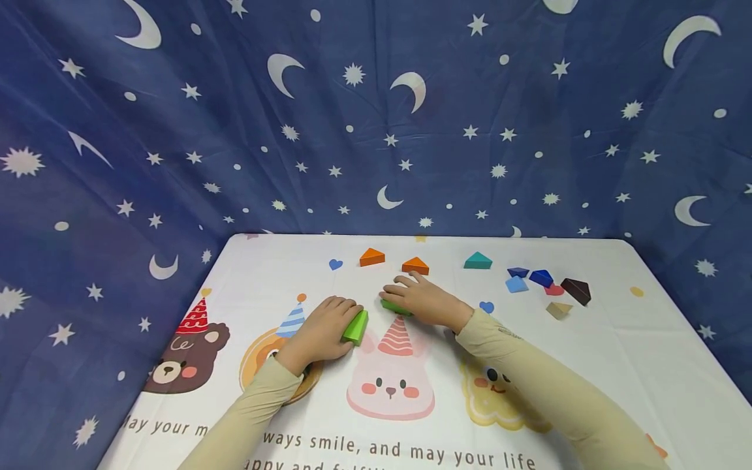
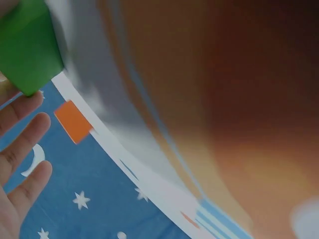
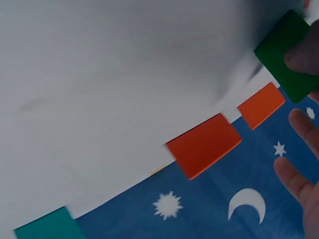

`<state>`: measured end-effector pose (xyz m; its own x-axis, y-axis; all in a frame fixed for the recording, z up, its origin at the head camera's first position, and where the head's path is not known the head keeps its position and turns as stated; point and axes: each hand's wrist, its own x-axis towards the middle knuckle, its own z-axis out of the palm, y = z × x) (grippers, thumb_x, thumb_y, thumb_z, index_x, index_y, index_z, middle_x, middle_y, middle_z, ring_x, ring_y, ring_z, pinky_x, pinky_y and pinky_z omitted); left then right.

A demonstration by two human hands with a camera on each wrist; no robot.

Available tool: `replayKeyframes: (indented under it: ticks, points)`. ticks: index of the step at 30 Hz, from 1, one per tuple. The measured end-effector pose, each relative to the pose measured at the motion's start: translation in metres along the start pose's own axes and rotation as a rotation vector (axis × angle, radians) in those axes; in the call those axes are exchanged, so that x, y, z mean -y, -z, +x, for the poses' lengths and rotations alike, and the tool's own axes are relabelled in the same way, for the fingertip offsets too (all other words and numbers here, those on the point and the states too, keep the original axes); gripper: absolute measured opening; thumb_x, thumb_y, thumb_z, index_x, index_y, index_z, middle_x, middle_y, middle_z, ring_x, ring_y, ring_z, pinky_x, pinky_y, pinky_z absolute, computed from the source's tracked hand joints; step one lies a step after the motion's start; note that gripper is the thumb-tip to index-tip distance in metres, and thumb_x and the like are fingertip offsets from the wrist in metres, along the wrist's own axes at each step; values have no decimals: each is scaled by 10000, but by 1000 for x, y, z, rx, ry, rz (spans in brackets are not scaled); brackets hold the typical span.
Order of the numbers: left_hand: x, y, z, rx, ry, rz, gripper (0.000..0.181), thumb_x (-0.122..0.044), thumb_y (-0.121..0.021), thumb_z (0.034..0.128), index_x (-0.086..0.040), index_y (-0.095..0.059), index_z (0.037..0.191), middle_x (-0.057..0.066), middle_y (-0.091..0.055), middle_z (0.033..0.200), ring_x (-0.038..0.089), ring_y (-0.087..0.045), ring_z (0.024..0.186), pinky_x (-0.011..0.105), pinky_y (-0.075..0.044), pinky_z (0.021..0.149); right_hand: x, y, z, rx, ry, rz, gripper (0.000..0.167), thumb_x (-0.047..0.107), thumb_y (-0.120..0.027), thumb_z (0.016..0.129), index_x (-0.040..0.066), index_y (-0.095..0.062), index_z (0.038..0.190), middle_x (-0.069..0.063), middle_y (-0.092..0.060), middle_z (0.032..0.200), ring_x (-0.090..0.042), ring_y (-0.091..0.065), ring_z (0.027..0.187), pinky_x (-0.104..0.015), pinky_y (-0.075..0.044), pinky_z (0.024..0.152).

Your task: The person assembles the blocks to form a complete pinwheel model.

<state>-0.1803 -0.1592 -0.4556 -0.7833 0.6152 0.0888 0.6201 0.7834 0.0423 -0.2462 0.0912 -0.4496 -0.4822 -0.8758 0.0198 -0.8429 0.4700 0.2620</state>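
In the head view the left hand pinches a green block between thumb and fingers, above the printed donut. The same green block shows at the upper left of the left wrist view, the other fingers of the hand spread beside it. To its right, the right hand holds a second green block, partly hidden under its fingers. In the right wrist view the thumb presses on this green block, and two fingers extend away from it.
Two orange blocks and a teal block lie at the table's back. Further right are several blue blocks, a dark brown block and a beige block. A blue star-printed curtain hangs behind.
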Motion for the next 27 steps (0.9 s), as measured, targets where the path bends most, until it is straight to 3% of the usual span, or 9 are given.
replayKeyframes:
  ticks: [10,16,27]
  points:
    - [-22,-2,19,11,-3,-13,636,-362,-725,766,-77,-517,1295,63,-566,1235,234,-510,1170,380,-344,1088,-13,-2,-31,46,-112,102,636,135,-702,789,135,-462,1378,-50,-529,1346,-281,-483,1210,-523,-392,1014]
    - [-35,-3,32,30,-23,-5,650,-403,-722,777,-73,-518,1299,63,-567,1232,234,-512,1162,370,-347,1088,-18,-2,-46,57,-183,179,641,244,-704,788,81,-473,1364,-82,-544,1327,-298,-495,1177,-512,-391,1001]
    - [-63,-6,53,14,-84,22,674,-495,-709,766,-92,-544,1280,40,-576,1220,206,-535,1116,345,-367,1060,-22,-5,-56,-7,-238,252,671,364,-720,793,51,-493,1341,-102,-572,1287,-305,-502,1184,-508,-409,982]
